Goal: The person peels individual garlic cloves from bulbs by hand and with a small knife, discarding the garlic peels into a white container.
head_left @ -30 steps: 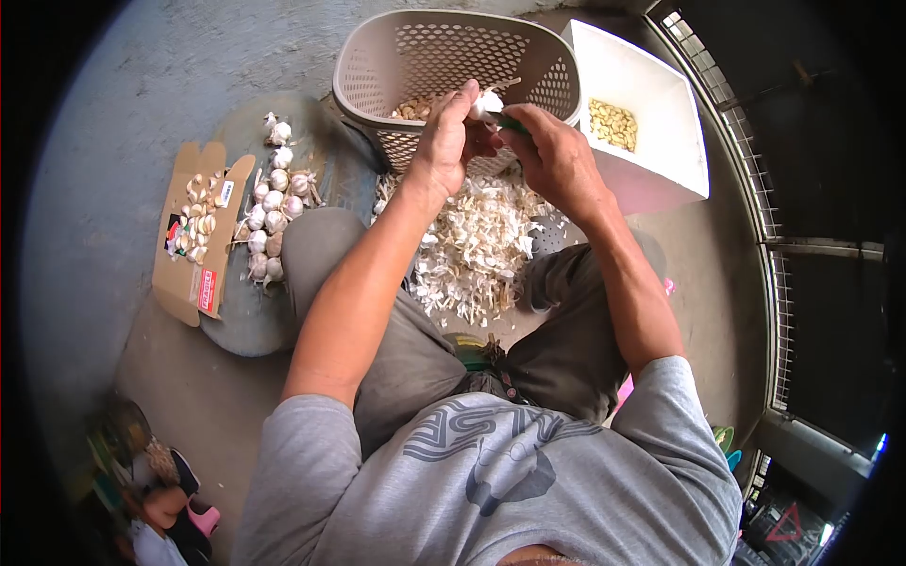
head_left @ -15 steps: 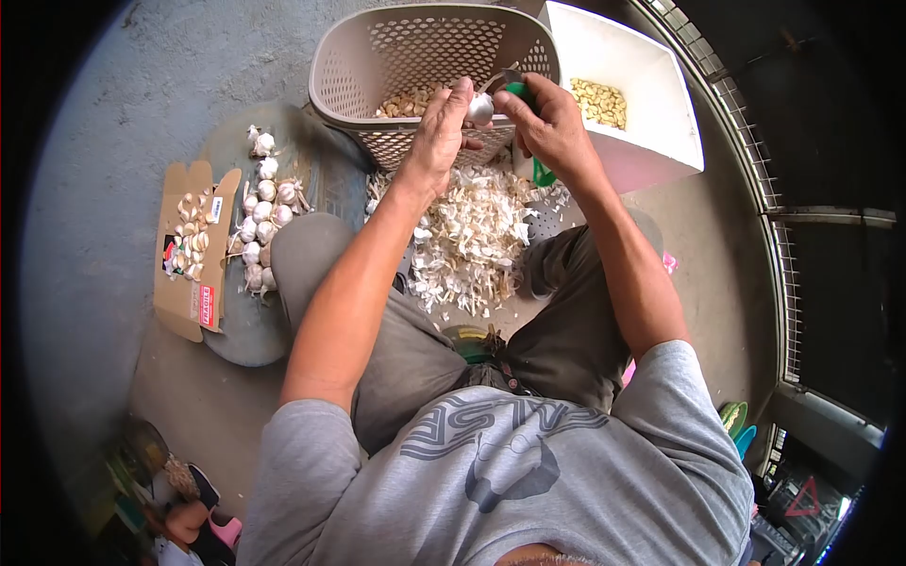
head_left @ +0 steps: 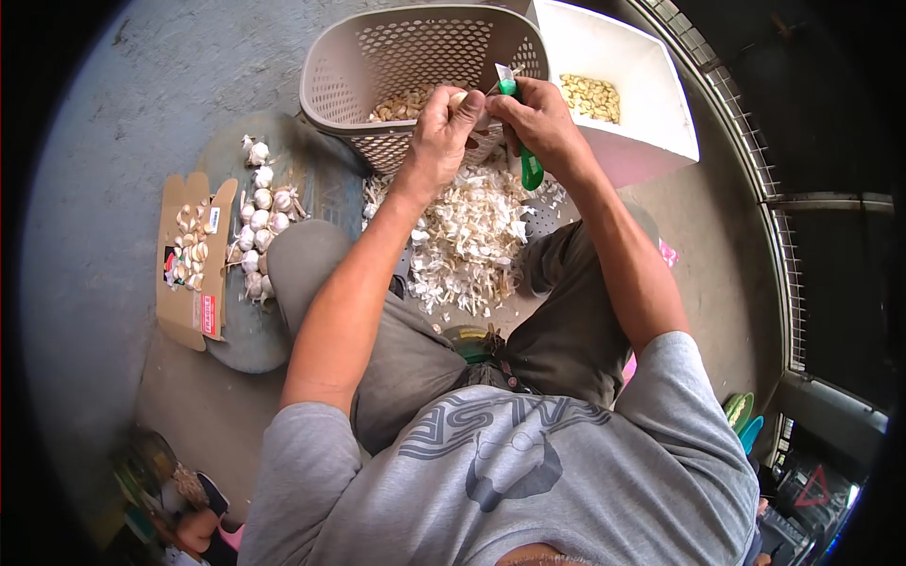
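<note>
My left hand [head_left: 442, 141] is closed around a piece of garlic [head_left: 458, 99], mostly covered by the fingers; whether it is a whole bulb or a clove cannot be made out. Pressed close beside it, my right hand [head_left: 545, 123] grips a green-handled knife [head_left: 532, 172]. The handle's end hangs below the palm, and a short pale blade tip shows above the fingers. Both hands meet over the front rim of a beige perforated basket [head_left: 330, 111] with garlic cloves [head_left: 401, 106] in its bottom. Below them lies a heap of garlic skins [head_left: 467, 241].
Whole garlic bulbs [head_left: 260, 222] lie on a grey round-ended surface [head_left: 247, 351] at the left. An opened cardboard box [head_left: 179, 316] there holds loose cloves. A white bin [head_left: 651, 85] with peeled cloves [head_left: 590, 99] stands right of the basket. Metal mesh runs along the right side.
My hands have drawn together, and the left fingers now cover more of the garlic. The knife has turned more upright, its green handle showing below my right hand. The view has shifted slightly.
</note>
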A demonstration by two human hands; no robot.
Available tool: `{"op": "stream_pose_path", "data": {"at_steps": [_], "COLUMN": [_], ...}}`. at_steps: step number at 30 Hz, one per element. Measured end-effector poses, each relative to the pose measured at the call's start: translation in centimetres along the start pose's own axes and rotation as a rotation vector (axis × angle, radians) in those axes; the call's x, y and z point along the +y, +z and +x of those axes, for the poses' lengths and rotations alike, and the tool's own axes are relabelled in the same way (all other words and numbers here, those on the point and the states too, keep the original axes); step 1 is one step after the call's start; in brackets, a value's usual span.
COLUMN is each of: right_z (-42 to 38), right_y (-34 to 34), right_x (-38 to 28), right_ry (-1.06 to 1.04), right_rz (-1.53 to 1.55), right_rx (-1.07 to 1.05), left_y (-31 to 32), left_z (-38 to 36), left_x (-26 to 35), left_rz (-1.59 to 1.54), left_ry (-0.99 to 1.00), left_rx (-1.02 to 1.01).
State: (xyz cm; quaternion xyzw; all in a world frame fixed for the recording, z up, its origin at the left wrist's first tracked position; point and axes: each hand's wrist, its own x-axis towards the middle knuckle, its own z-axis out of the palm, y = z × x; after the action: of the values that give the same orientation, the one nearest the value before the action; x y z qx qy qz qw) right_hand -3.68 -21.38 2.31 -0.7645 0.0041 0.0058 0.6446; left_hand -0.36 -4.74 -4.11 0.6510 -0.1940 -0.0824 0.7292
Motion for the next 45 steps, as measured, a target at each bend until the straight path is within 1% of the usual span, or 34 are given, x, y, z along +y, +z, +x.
{"op": "stream_pose_path", "data": {"at_steps": [4,5,6,8,9,11,14,15,18,19,22,26,29,32,35,38,41,43,45], "right_z": [-0.5,-0.9,-1.0,-1.4,-1.4,-1.3,-0.7,-1.0,-0.9,-0.9,-1.1,-1.1,-1.2,-1.4,-1.5,-1.5,-1.4,-1.3,-1.2], "right_y": [1.0,1.1,1.6,1.2,1.1,0.5,-0.2,-0.3,-0.8,-0.5,-0.3,-0.1,-0.1,-0.2,-0.3,-0.5,-0.5,-0.4,-0.3], "right_x": [-0.1,-0.3,-0.1,-0.4,-0.3,0.0,0.3,-1.0,-2.2,-1.3,-1.1,-1.5,-1.0,-1.4,-1.6,-1.9,-1.7,-1.3,-0.9], "right_ry": [-0.048,-0.007,-0.147,-0.061,-0.093,-0.159,-0.04,-0.025,0.018,-0.16,-0.175,-0.126,-0.266,-0.264,-0.21,-0.12,-0.076,-0.101,-0.119], "right_rz": [-0.075,-0.128,-0.216,-0.387,-0.406,-0.449,-0.239,-0.192,-0.325,-0.385,-0.459,-0.543,-0.528,-0.55,-0.536,-0.431,-0.387,-0.422,-0.422], "right_rx": [-0.056,-0.123,-0.177,-0.388,-0.453,-0.584,-0.475,-0.395,-0.254,-0.172,-0.183,-0.176,-0.115,-0.088,-0.071,-0.073,-0.118,-0.142,-0.153], "left_y": [-0.5,-1.0,-1.2,-1.5,-1.9,-2.3,-2.6,-2.6,-2.3,-2.3,-2.1,-1.8,-1.8,-1.7,-1.7,-2.0,-2.2,-2.2,-2.0], "left_z": [0.5,0.3,0.4,0.4,0.5,0.5,0.2,0.2,0.3,0.3,0.2,0.2,0.1,0.1,0.2,0.3,0.3,0.3,0.3], "left_x": [0.5,0.6,0.8,1.3,1.3,1.3,1.7,1.7,1.5,1.4,1.3,1.3,1.2,1.3,1.1,1.1,0.8,0.9,1.0], "left_rz": [-0.327,-0.425,-0.456,-0.518,-0.546,-0.562,-0.593,-0.606,-0.554,-0.568,-0.58,-0.603,-0.621,-0.631,-0.656,-0.706,-0.725,-0.686,-0.629], "left_ry": [-0.106,-0.168,-0.176,-0.192,-0.161,-0.207,-0.248,-0.256,-0.319,-0.316,-0.3,-0.282,-0.293,-0.307,-0.319,-0.341,-0.348,-0.338,-0.318], "left_rx": [0.109,0.108,0.132,0.18,0.129,0.135,0.09,0.066,0.031,0.0,-0.021,-0.038,-0.041,-0.025,-0.012,-0.022,-0.035,-0.048,-0.002]}}
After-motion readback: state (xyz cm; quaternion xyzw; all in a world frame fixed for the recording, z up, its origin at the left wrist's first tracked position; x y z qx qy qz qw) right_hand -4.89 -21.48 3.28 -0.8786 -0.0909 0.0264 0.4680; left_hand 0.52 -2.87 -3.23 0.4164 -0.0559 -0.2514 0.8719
